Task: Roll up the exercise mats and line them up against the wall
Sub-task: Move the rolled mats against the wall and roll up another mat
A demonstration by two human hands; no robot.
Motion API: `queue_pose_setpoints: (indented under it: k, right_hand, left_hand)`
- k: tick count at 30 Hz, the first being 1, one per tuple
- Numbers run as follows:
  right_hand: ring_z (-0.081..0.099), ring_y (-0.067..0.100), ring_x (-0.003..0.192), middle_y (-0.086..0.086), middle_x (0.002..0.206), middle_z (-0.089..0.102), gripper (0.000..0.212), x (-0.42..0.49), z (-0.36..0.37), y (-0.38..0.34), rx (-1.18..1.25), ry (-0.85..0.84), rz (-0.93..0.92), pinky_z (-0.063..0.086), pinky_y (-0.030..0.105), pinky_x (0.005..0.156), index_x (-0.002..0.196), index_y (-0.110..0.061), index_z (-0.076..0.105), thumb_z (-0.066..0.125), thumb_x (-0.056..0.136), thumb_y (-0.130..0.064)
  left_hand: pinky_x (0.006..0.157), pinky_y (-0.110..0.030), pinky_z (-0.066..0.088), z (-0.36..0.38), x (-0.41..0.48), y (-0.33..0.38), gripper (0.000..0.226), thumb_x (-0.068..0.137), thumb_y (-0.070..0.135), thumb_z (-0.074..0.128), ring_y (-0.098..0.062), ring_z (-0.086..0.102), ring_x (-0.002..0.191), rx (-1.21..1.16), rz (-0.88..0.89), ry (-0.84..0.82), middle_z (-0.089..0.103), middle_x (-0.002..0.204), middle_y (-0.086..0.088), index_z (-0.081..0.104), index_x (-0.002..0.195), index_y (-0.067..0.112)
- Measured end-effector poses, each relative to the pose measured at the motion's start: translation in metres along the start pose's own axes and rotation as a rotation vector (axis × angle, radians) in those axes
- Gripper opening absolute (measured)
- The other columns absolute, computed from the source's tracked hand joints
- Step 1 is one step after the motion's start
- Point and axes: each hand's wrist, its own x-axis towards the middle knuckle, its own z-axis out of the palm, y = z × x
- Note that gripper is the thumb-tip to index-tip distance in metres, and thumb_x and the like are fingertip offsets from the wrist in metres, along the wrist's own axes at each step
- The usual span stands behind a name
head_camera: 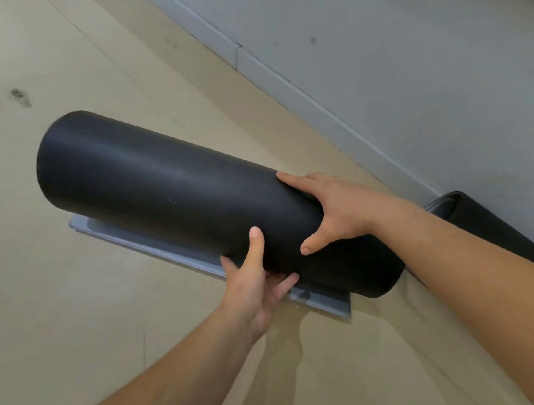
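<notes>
Held in the middle of the view: a smooth black rolled foam mat (167, 194), a thick cylinder with its long axis slanting from upper left to lower right. Points its rounded far end up-left across the beige floor (54, 284) and its near end down-right, roughly parallel to the grey wall (391, 54) and its skirting board (296, 89). Clasped from below by the left hand (255, 282), thumb pressed up the near side and fingers curled under. Grasped from above by the right hand (336, 206), fingers spread over the top, thumb hooked down the near face. Directly beneath, a grey flat mat (152, 242) spread on the floor; contact with the roll cannot be told. At right, a second black roll (487, 226) lying against the wall's foot.
</notes>
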Motion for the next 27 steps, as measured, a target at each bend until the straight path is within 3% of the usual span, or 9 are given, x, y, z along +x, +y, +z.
queue_pose_setpoints:
  k: [5, 9, 13, 15, 17, 19, 20, 22, 27]
  right_hand:
    - [0.042, 0.029, 0.139, -0.002, 0.154, 0.038, 0.136, 0.014, -0.019, 0.062, 0.080, 0.111, 0.084, 0.042, 0.052, 0.113, 0.158, -0.058, 0.000, 0.091, 0.057, -0.064]
    - [0.040, 0.027, 0.143, -0.003, 0.157, 0.039, 0.132, 0.010, -0.013, 0.085, 0.229, 0.235, 0.139, 0.041, 0.051, 0.115, 0.159, -0.056, 0.013, 0.090, 0.053, -0.071]
    - [0.025, 0.025, 0.153, -0.005, 0.169, 0.019, 0.111, -0.010, 0.008, 0.082, 0.126, 0.338, 0.103, 0.036, 0.052, 0.119, 0.158, -0.058, 0.013, 0.075, 0.068, -0.080]
    - [0.015, 0.024, 0.157, -0.007, 0.172, 0.005, 0.115, -0.022, 0.009, 0.087, 0.057, 0.261, 0.086, 0.033, 0.053, 0.121, 0.153, -0.068, 0.000, 0.074, 0.067, -0.081]
    - [0.024, 0.028, 0.153, -0.006, 0.172, 0.001, 0.125, -0.034, 0.003, 0.099, -0.017, 0.157, 0.151, 0.041, 0.051, 0.115, 0.146, -0.074, -0.013, 0.078, 0.061, -0.080]
    - [0.050, 0.030, 0.127, 0.003, 0.165, 0.015, 0.137, -0.042, -0.001, 0.112, -0.044, 0.067, 0.243, 0.054, 0.043, 0.095, 0.143, -0.072, -0.024, 0.083, 0.058, -0.077]
    - [0.054, 0.026, 0.109, 0.007, 0.156, 0.026, 0.141, -0.045, -0.001, 0.117, -0.045, 0.052, 0.253, 0.055, 0.038, 0.085, 0.143, -0.070, -0.027, 0.085, 0.058, -0.076]
    - [0.050, 0.020, 0.097, 0.004, 0.143, 0.036, 0.143, -0.045, 0.001, 0.123, -0.039, 0.066, 0.227, 0.052, 0.034, 0.076, 0.145, -0.068, -0.027, 0.086, 0.057, -0.074]
    - [0.058, 0.025, 0.106, 0.000, 0.129, 0.045, 0.143, -0.035, -0.018, 0.147, 0.092, 0.109, 0.223, 0.056, 0.044, 0.090, 0.143, -0.075, -0.017, 0.092, 0.052, -0.064]
  left_hand:
    - [0.087, -0.061, 0.061, 0.062, 0.047, 0.025, 0.079, 0.090, 0.051, 0.076, -0.043, 0.068, 0.113, 0.178, -0.007, -0.115, 0.056, 0.145, -0.015, 0.030, 0.155, 0.045]
    - [0.079, -0.052, 0.065, 0.089, 0.053, 0.029, 0.068, 0.090, 0.060, 0.073, -0.034, 0.076, 0.098, 0.413, 0.093, -0.013, 0.068, 0.128, -0.005, 0.044, 0.145, 0.031]
    - [0.071, -0.042, 0.066, 0.093, 0.034, -0.008, 0.051, 0.091, 0.042, 0.080, -0.018, 0.074, 0.095, 0.486, 0.233, -0.004, 0.069, 0.112, 0.010, 0.043, 0.125, 0.045]
    - [0.069, -0.037, 0.065, 0.095, 0.031, -0.020, 0.063, 0.089, 0.040, 0.082, -0.017, 0.073, 0.102, 0.483, 0.236, -0.050, 0.067, 0.117, 0.018, 0.042, 0.137, 0.046]
    - [0.069, -0.036, 0.064, 0.099, 0.032, -0.024, 0.083, 0.089, 0.039, 0.083, -0.016, 0.069, 0.105, 0.507, 0.238, -0.061, 0.061, 0.118, 0.026, 0.030, 0.152, 0.050]
    - [0.075, -0.041, 0.065, 0.103, 0.032, -0.031, 0.088, 0.089, 0.042, 0.082, -0.018, 0.066, 0.107, 0.542, 0.192, -0.063, 0.058, 0.123, 0.025, 0.023, 0.153, 0.055]
    - [0.079, -0.046, 0.065, 0.106, 0.030, -0.036, 0.091, 0.088, 0.045, 0.082, -0.021, 0.067, 0.109, 0.558, 0.143, -0.081, 0.059, 0.131, 0.020, 0.020, 0.153, 0.059]
    - [0.086, -0.049, 0.064, 0.113, 0.025, -0.043, 0.098, 0.084, 0.052, 0.084, -0.026, 0.074, 0.107, 0.534, 0.058, -0.131, 0.060, 0.142, 0.010, 0.014, 0.153, 0.065]
    - [0.086, -0.038, 0.063, 0.137, 0.031, -0.040, 0.116, 0.082, 0.054, 0.084, -0.024, 0.078, 0.093, 0.483, 0.057, -0.174, 0.060, 0.146, -0.007, -0.002, 0.160, 0.054]
